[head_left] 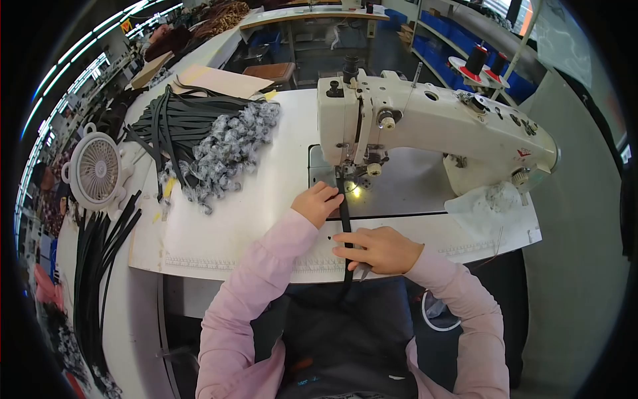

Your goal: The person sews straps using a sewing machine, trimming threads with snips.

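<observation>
A narrow black strap (pixel 345 216) runs from under the presser foot of a white sewing machine (pixel 425 113) toward my lap. Close to the needle area, my left hand (pixel 318 203) pinches the strap, its fingertips at the strap's edge. Lower down, my right hand (pixel 382 250) has the strap between its fingers, with the index and middle fingers reaching across it. A small grey pointed tool (pixel 363 269), perhaps thread snips, pokes out below the right palm; how it is held is hidden. The machine's lamp lights the spot beside the needle.
Left of the machine lies a pile of black straps (pixel 179 120) with grey-white curly bunches (pixel 232 146). A white fan (pixel 97 169) stands at far left, above more hanging straps (pixel 93 279). Thread spools (pixel 474 63) stand behind the machine. A ruler strip (pixel 199 264) follows the table's front edge.
</observation>
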### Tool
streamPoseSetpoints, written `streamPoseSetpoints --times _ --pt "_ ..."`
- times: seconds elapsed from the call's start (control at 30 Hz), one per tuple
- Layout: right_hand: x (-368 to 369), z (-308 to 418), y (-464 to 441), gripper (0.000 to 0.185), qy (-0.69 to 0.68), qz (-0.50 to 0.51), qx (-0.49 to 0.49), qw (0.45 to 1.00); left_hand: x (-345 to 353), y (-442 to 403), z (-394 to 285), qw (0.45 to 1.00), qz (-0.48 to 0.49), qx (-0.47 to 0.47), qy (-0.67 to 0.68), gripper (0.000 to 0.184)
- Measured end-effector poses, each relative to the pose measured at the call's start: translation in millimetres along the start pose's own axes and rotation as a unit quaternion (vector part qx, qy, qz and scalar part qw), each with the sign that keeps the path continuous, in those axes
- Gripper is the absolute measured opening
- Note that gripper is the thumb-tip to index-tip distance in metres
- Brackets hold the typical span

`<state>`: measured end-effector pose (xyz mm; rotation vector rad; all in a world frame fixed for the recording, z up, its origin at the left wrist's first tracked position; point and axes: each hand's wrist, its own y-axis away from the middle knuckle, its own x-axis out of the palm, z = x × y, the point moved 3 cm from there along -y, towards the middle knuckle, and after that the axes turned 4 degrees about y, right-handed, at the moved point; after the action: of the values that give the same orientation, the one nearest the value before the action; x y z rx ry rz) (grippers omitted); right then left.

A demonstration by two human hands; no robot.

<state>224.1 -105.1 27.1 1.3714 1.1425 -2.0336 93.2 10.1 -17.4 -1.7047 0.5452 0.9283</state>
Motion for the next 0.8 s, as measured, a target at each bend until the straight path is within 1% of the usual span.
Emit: streamPoseSetpoints --times 0.13,0.3,0.4,0.5,0.53,0.57,0.6,0.63,0.67,0.7,0.77,0.8 --pt "18 -18 3 0.022 -0.059 -0.049 0.000 0.997 -4 -2 -1 1.000 -0.001 -0.024 0.012 0.027" --pt "15 -16 4 0.021 -0.062 -0.057 0.013 0.996 -5 -2 4 0.998 0.010 -0.049 0.040 0.032" --pt "14 -16 4 0.020 -0.064 -0.062 0.017 0.996 -6 -4 9 0.995 0.007 -0.077 0.062 0.030" --pt "17 -16 4 0.020 -0.072 -0.070 0.010 0.995 2 -5 32 0.980 -0.014 -0.103 0.171 0.032" --pt "16 -17 5 0.019 -0.066 -0.075 0.013 0.995 -2 -10 40 0.968 -0.011 -0.118 0.220 0.031" --pt "17 -18 7 0.019 -0.073 -0.066 0.014 0.995 0 -14 56 0.956 -0.030 -0.132 0.261 0.029" --pt "19 -19 8 0.019 -0.069 -0.046 0.010 0.997 -8 -24 63 0.954 -0.039 -0.236 0.183 0.031" --pt "18 -20 9 0.019 -0.072 -0.052 0.012 0.996 5 -27 93 0.957 -0.105 -0.244 0.119 0.031" --pt "17 -19 8 0.020 -0.086 -0.064 0.017 0.994 13 -36 116 0.959 -0.105 -0.242 0.103 0.031" --pt "16 -20 9 0.024 -0.110 -0.072 0.027 0.991 21 -46 129 0.985 -0.031 -0.168 -0.030 0.040" --pt "10 -23 8 0.028 -0.109 -0.129 0.038 0.985 39 -60 139 0.986 0.034 -0.151 -0.060 0.042" --pt "6 -25 7 0.028 -0.107 -0.124 0.058 0.985 45 -67 141 0.984 0.056 -0.156 -0.065 0.044"
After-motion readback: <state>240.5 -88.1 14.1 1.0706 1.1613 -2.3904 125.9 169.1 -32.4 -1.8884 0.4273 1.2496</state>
